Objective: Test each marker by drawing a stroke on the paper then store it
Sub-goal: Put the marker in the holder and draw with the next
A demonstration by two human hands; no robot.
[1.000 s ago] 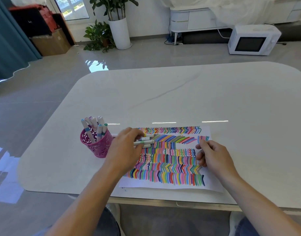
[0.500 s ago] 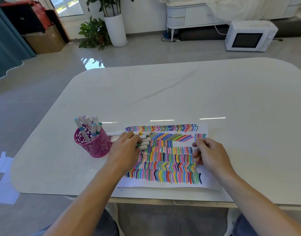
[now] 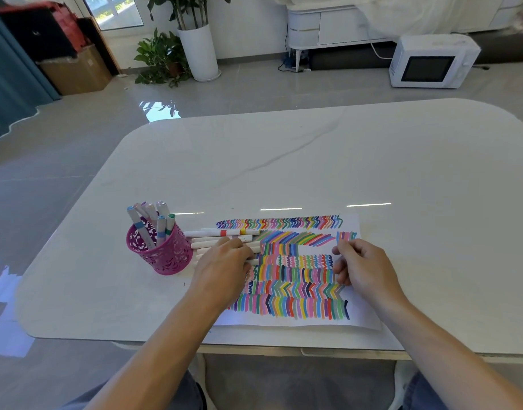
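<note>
A sheet of paper (image 3: 364, 316) covered in rows of coloured strokes lies near the table's front edge. Several white markers (image 3: 224, 233) lie in a bunch across its left edge. My left hand (image 3: 223, 269) rests palm down on that bunch, fingers curled over the markers; whether it grips one is hidden. My right hand (image 3: 362, 267) rests on the paper's right part with fingers bent, and nothing shows in it. A pink perforated pen cup (image 3: 165, 254) with several markers (image 3: 149, 220) standing in it is just left of the bunch.
The white marble table (image 3: 313, 161) stretches far beyond the paper. On the floor behind stand a white microwave (image 3: 432, 62), potted plants (image 3: 177, 51) and a cardboard box (image 3: 76, 69).
My left hand slid a little back and left over the lying markers, uncovering their right ends. My right hand stayed on the paper. The camera tilted slightly.
</note>
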